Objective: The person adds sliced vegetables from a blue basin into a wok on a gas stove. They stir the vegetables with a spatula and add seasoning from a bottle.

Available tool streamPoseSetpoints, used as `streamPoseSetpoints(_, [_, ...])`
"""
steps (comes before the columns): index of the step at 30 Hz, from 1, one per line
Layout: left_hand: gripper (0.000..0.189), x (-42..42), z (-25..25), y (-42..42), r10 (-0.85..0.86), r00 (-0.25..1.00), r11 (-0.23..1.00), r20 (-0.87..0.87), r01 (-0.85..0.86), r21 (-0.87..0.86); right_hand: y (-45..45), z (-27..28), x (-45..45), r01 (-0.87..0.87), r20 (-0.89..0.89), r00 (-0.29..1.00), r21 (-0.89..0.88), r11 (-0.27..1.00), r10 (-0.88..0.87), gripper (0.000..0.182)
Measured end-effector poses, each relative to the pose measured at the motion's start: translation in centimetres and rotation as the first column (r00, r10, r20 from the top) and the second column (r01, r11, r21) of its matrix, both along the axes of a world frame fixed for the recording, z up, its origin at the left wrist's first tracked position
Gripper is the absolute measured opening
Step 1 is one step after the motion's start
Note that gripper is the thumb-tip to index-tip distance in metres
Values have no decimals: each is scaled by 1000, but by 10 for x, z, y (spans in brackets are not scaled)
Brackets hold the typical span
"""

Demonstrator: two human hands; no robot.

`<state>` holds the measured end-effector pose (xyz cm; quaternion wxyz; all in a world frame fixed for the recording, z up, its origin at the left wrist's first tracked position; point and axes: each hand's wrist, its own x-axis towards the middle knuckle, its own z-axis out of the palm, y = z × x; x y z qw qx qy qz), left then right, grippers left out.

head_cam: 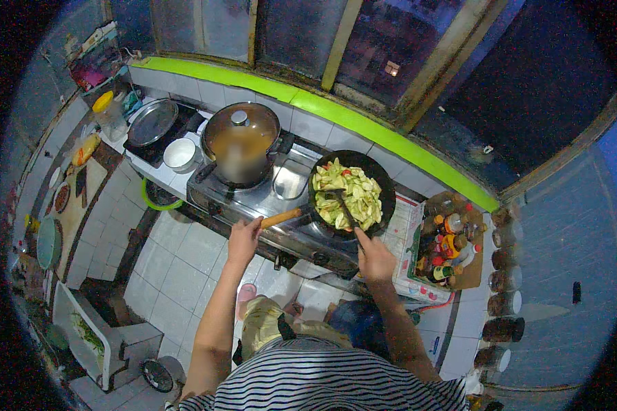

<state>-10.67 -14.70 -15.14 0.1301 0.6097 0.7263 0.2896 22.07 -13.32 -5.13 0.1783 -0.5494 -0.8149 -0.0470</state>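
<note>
A black wok (387,191) sits on the right burner of a steel gas stove (257,205), filled with pale green sliced vegetables (362,192) and a few red pieces. My left hand (244,240) is closed around the end of the wok's wooden handle (282,218). With my right hand (376,258) I grip a dark spatula (347,209), its head resting among the slices. The left burner carries a lidded pan (241,136) with a glass lid and a brownish content.
Right of the stove, a box (416,257) holds several sauce bottles. Left of it are a white bowl (180,154) and a round glass lid (154,122). A cutting board (93,180) with a knife (80,186) lies on the left counter. Several jars line the right edge.
</note>
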Motion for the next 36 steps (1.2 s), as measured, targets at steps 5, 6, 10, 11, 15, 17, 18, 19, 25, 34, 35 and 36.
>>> streamPoseSetpoints(5, [37,7,18,-6,22,1000,999,19,-21,-50,-1,-17,1,48,177,984,-166,985,-18,52])
streamPoseSetpoints(6, [37,4,12,-7,35,999,998,2,-35,-45,-4,-5,6,9,135,991,-197,980,18,52])
streamPoseSetpoints(10, [37,7,9,-9,57,998,998,-36,-56,38,0,42,18,-39,11,999,-110,993,40,50])
streamPoseSetpoints(11, [37,5,7,-7,53,998,997,-36,-51,50,6,40,17,-35,-17,999,-80,996,33,50])
streamPoseSetpoints(15, [37,7,15,-1,78,992,996,-100,-72,61,26,28,7,36,-73,997,7,999,-35,49])
streamPoseSetpoints(17, [37,6,16,0,64,982,992,-177,-43,120,38,12,8,74,-32,997,12,997,-74,49])
streamPoseSetpoints(18, [41,10,32,-2,67,978,997,-195,-59,45,39,6,8,104,35,994,-55,993,-103,51])
streamPoseSetpoints(19, [44,13,33,0,74,978,994,-194,-58,90,37,0,11,94,37,995,-78,993,-92,51])
streamPoseSetpoints(25, [53,22,30,4,71,978,990,-195,-46,132,15,11,36,-34,-61,998,-53,998,31,52])
streamPoseSetpoints(34, [54,15,8,24,-66,969,993,-237,88,84,61,19,0,17,-169,986,7,1000,-16,44])
streamPoseSetpoints(35, [53,13,2,23,-56,967,991,-248,83,101,62,14,2,-2,-105,995,-31,1000,-1,45])
streamPoseSetpoints(36, [52,12,1,22,-42,965,990,-257,75,120,63,10,3,-21,-40,999,-70,997,19,46])
